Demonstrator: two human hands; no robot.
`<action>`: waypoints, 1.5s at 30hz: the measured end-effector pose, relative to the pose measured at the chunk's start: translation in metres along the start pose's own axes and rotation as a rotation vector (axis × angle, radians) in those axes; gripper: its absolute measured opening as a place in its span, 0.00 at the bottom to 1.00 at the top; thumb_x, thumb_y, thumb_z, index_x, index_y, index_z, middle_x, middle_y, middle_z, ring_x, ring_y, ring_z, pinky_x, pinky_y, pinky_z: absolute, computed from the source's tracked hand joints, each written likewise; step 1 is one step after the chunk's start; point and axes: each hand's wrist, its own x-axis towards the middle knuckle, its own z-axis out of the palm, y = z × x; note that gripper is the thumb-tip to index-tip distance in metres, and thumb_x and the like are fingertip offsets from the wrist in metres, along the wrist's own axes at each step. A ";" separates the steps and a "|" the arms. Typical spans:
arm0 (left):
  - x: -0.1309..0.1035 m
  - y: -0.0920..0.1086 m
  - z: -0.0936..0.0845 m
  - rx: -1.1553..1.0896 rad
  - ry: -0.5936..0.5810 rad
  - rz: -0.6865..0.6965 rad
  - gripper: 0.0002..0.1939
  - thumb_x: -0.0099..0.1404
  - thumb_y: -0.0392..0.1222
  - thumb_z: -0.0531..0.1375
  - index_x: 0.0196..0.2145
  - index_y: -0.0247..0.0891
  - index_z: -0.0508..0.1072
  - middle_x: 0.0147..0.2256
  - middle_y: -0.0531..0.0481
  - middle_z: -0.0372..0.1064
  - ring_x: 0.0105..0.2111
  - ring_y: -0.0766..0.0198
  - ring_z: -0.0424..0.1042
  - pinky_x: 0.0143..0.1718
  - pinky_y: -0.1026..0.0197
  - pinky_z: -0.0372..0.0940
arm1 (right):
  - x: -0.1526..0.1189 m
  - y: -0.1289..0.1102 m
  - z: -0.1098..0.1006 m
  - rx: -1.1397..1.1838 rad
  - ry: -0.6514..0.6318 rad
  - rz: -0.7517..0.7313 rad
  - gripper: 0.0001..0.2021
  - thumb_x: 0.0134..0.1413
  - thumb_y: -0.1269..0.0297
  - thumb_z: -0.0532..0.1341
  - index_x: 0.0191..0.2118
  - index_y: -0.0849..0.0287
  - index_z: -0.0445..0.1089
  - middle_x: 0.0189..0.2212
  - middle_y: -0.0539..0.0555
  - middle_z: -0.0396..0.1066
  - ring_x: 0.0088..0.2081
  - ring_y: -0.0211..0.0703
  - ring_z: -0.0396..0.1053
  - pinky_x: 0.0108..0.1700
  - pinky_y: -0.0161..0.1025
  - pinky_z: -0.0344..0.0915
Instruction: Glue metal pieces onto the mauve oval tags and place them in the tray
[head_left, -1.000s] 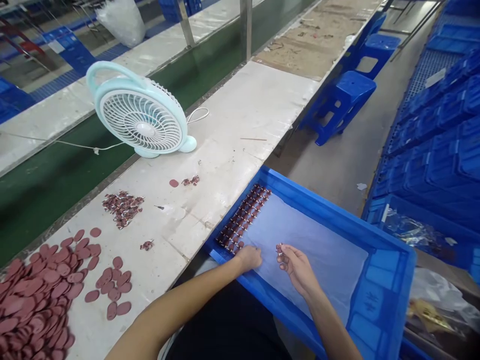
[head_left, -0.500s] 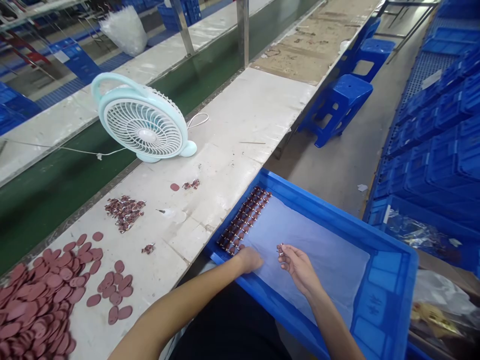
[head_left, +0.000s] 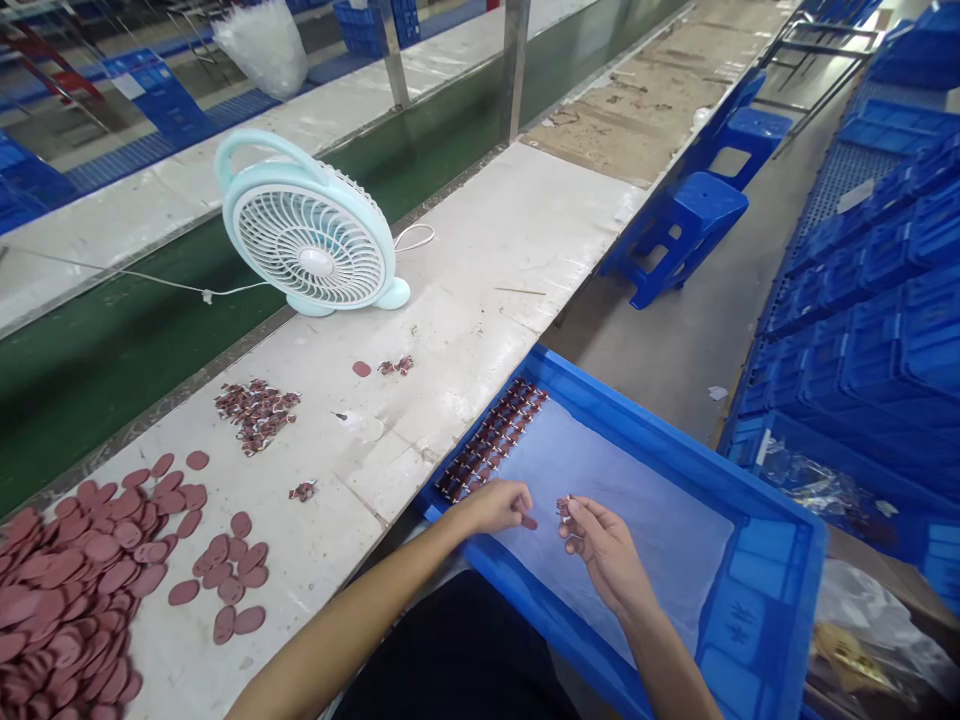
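My left hand [head_left: 499, 507] is over the near left part of a blue plastic crate [head_left: 757, 500], its fingers pinched on a flat reddish-brown oval disc [head_left: 529, 522]. Facing it, my right hand [head_left: 604, 545] grips a small brown piece with white bits [head_left: 564, 507] between thumb and fingertips. The two held pieces are a short gap apart. A pale sheet [head_left: 637, 520] lines the crate floor. Along the crate's left side stand tight rows of dark brown pieces with white bits [head_left: 495, 435], just beyond my left hand.
On the white worktable [head_left: 450, 330] lie a large pile of oval discs [head_left: 82, 600], a smaller disc group [head_left: 229, 570] and a heap of small brown pieces [head_left: 256, 415]. A light-blue fan [head_left: 315, 260] stands behind them. Blue stools [head_left: 690, 220] and stacked crates [head_left: 885, 310] are at right.
My left hand has risen slightly and turned, and an oval disc now shows in its fingers. My right hand keeps its small piece at almost the same spot. The view has shifted slightly.
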 end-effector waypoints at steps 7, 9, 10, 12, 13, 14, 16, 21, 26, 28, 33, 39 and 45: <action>-0.099 0.049 -0.008 -0.660 0.441 0.108 0.15 0.65 0.47 0.64 0.44 0.35 0.72 0.41 0.43 0.75 0.40 0.57 0.77 0.35 0.58 0.73 | -0.038 -0.042 0.069 -0.120 -0.195 -0.209 0.09 0.59 0.56 0.66 0.38 0.56 0.76 0.28 0.52 0.71 0.26 0.39 0.68 0.25 0.35 0.66; -0.133 0.053 -0.005 -0.796 0.523 0.147 0.12 0.63 0.46 0.66 0.41 0.36 0.74 0.38 0.45 0.76 0.36 0.60 0.77 0.32 0.61 0.72 | -0.045 -0.050 0.098 -0.220 -0.306 -0.280 0.07 0.60 0.58 0.65 0.38 0.56 0.76 0.31 0.52 0.71 0.26 0.38 0.69 0.26 0.35 0.67; -0.149 0.052 -0.004 -0.856 0.556 0.165 0.11 0.62 0.45 0.66 0.39 0.36 0.75 0.35 0.47 0.76 0.34 0.61 0.77 0.32 0.62 0.72 | -0.048 -0.053 0.112 -0.279 -0.367 -0.310 0.06 0.61 0.59 0.64 0.38 0.55 0.75 0.32 0.51 0.71 0.27 0.38 0.70 0.26 0.35 0.68; -0.176 0.047 0.000 -0.959 0.635 0.196 0.09 0.62 0.44 0.67 0.38 0.36 0.76 0.32 0.48 0.77 0.32 0.63 0.76 0.32 0.62 0.71 | -0.051 -0.054 0.140 -0.370 -0.473 -0.328 0.05 0.63 0.61 0.63 0.39 0.55 0.75 0.33 0.51 0.70 0.28 0.37 0.70 0.28 0.34 0.69; -0.187 0.044 0.001 -1.000 0.679 0.211 0.09 0.62 0.43 0.67 0.38 0.36 0.77 0.32 0.48 0.77 0.32 0.64 0.75 0.32 0.63 0.71 | -0.052 -0.054 0.153 -0.391 -0.510 -0.310 0.06 0.63 0.61 0.62 0.38 0.55 0.75 0.32 0.50 0.70 0.27 0.36 0.69 0.28 0.34 0.69; -0.197 0.040 0.001 -1.045 0.721 0.222 0.09 0.62 0.43 0.67 0.38 0.36 0.78 0.32 0.48 0.77 0.32 0.64 0.75 0.32 0.63 0.70 | -0.053 -0.052 0.164 -0.401 -0.539 -0.282 0.06 0.64 0.60 0.62 0.38 0.55 0.74 0.31 0.50 0.69 0.27 0.36 0.69 0.28 0.34 0.69; -0.214 0.032 0.002 -1.152 0.795 0.242 0.09 0.61 0.43 0.67 0.39 0.36 0.79 0.32 0.47 0.78 0.33 0.64 0.75 0.32 0.64 0.70 | -0.054 -0.048 0.186 -0.410 -0.574 -0.226 0.07 0.63 0.59 0.62 0.38 0.55 0.74 0.30 0.50 0.70 0.27 0.36 0.70 0.28 0.33 0.69; -0.242 0.013 -0.004 -1.446 0.876 0.390 0.11 0.58 0.42 0.70 0.38 0.35 0.81 0.44 0.42 0.80 0.34 0.63 0.77 0.32 0.64 0.70 | -0.054 -0.033 0.229 -0.460 -0.628 -0.154 0.08 0.60 0.57 0.64 0.38 0.56 0.75 0.26 0.50 0.72 0.25 0.37 0.70 0.27 0.34 0.70; -0.256 -0.006 -0.011 -1.615 0.861 0.553 0.11 0.57 0.43 0.71 0.37 0.37 0.80 0.29 0.47 0.79 0.27 0.65 0.76 0.30 0.65 0.68 | -0.062 -0.023 0.267 -0.549 -0.637 -0.135 0.10 0.58 0.55 0.66 0.37 0.56 0.76 0.25 0.51 0.74 0.25 0.40 0.72 0.29 0.36 0.71; -0.262 -0.012 -0.013 -1.632 0.855 0.596 0.12 0.56 0.45 0.71 0.37 0.37 0.80 0.28 0.47 0.78 0.26 0.63 0.76 0.27 0.65 0.68 | -0.068 -0.022 0.281 -0.578 -0.624 -0.130 0.10 0.57 0.53 0.67 0.37 0.55 0.76 0.24 0.51 0.74 0.24 0.41 0.72 0.29 0.38 0.72; -0.276 -0.019 -0.017 -1.633 0.900 0.662 0.11 0.59 0.43 0.70 0.39 0.37 0.81 0.33 0.45 0.80 0.29 0.63 0.78 0.27 0.65 0.69 | -0.075 -0.023 0.303 -0.737 -0.623 -0.207 0.12 0.54 0.52 0.68 0.34 0.56 0.77 0.25 0.54 0.76 0.26 0.44 0.73 0.30 0.38 0.73; -0.284 -0.023 -0.015 -1.546 0.957 0.667 0.09 0.61 0.40 0.68 0.41 0.39 0.82 0.34 0.45 0.82 0.34 0.61 0.79 0.29 0.66 0.71 | -0.066 -0.027 0.309 -0.860 -0.720 -0.215 0.09 0.56 0.55 0.68 0.34 0.55 0.78 0.29 0.56 0.79 0.29 0.46 0.76 0.32 0.38 0.75; -0.285 -0.024 -0.018 -1.545 0.945 0.659 0.09 0.61 0.40 0.68 0.40 0.39 0.82 0.34 0.45 0.82 0.34 0.60 0.80 0.27 0.66 0.72 | -0.066 -0.028 0.314 -0.886 -0.720 -0.199 0.09 0.56 0.55 0.68 0.32 0.55 0.79 0.29 0.56 0.79 0.29 0.45 0.76 0.33 0.37 0.75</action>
